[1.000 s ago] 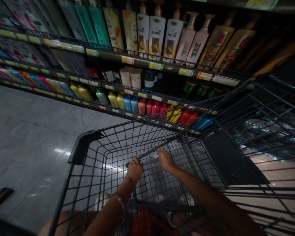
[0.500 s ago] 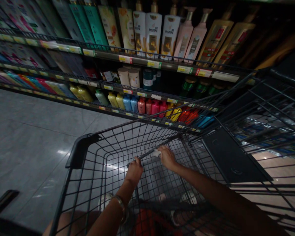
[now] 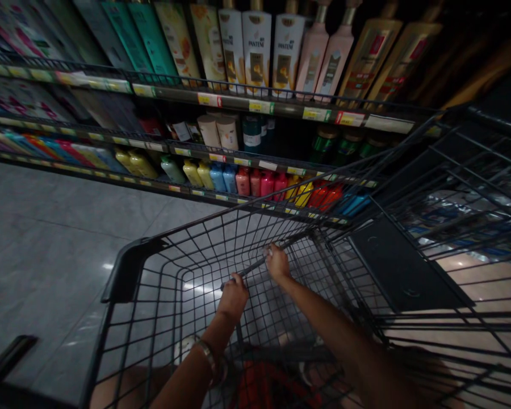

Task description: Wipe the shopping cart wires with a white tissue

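My left hand (image 3: 234,296) is closed around the near left end of a thin dark bar (image 3: 254,266) inside a black wire shopping cart (image 3: 131,270). Farther along the same bar, my right hand (image 3: 277,263) pinches a small crumpled whitish wipe (image 3: 267,250) against it. Most of the wipe is hidden by the fingers. A bracelet (image 3: 207,353) circles my left wrist. Both forearms reach over the cart's wire mesh, and floor shows through it.
A store shelf (image 3: 238,99) runs across the back, with Pantene bottles (image 3: 256,51), jars (image 3: 252,133) and colourful bottles (image 3: 267,184). A dark panel (image 3: 402,264) is fixed on the cart's right. Grey floor (image 3: 63,210) lies left. Something red (image 3: 259,386) shows below the mesh.
My right hand has moved left and slightly away from me along the bar, carrying the wipe. My left hand keeps its grip. The view has shifted slightly.
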The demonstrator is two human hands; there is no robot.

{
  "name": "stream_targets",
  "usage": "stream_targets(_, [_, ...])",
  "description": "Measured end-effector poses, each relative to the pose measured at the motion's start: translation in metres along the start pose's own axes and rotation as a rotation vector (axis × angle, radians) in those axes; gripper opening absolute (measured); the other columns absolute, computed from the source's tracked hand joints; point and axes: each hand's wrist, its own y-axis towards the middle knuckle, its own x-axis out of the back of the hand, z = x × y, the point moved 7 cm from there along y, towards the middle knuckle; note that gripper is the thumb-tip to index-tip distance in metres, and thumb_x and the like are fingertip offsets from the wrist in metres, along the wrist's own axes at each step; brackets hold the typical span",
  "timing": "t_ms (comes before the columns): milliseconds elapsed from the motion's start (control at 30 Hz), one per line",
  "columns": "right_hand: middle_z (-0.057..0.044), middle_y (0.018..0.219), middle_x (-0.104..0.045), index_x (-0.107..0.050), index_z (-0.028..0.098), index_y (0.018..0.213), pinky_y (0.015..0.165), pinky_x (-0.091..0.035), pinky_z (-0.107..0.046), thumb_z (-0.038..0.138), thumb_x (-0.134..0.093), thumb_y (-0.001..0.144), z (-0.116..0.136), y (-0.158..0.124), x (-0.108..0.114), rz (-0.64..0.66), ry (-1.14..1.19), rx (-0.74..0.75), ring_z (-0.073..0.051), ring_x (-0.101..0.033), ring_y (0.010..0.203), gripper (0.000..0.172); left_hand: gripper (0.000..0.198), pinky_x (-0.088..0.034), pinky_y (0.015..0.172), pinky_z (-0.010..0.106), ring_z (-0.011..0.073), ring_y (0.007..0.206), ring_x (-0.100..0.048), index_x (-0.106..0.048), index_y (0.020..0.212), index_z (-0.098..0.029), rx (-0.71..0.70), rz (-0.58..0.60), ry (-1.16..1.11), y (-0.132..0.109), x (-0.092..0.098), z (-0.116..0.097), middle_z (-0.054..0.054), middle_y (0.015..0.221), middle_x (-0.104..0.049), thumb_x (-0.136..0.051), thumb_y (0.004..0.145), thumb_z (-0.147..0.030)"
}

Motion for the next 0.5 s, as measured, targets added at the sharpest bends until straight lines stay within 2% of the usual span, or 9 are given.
stream_targets(167, [-0.012,0.113,-0.071,-0.073,0.015,0.102,0.1,-0.045,-0.031,-0.003,-0.044,0.085,0.013,-0.031,-0.01,0.108,-0.081,0.323,-0.022,-0.061,0.114,0.037,0.029,-0.055,0.083,0.036,0.0208,0.103,-0.064,-0.062,0.121,-0.011,-0.002,-0.01,-0.021,-0.002,-0.001,0.0,0.016,0.135,-0.057,-0.056,0.095,-0.021])
stream_targets(333, [-0.009,0.106,-0.072,-0.073,0.016,0.093,0.099,-0.045,-0.03,0.001,-0.046,0.088,0.02,-0.045,-0.017,0.203,-0.171,0.504,-0.021,-0.06,0.11,0.031,0.035,-0.054,0.081,0.038,0.0242,0.102,-0.064,-0.061,0.126,-0.01,0.002,-0.034,-0.049,-0.005,-0.003,-0.003,0.019,0.131,-0.058,-0.057,0.093,-0.02])
stream_targets(500, [-0.007,0.1,-0.073,-0.074,0.017,0.093,0.095,-0.047,-0.03,0.001,-0.056,0.079,0.02,-0.047,-0.014,0.389,-0.188,0.643,-0.021,-0.062,0.102,0.027,0.033,-0.055,0.082,0.037,0.0228,0.103,-0.064,-0.062,0.125,-0.01,0.011,-0.047,-0.052,-0.006,-0.007,-0.006,0.018,0.134,-0.057,-0.056,0.093,-0.019])
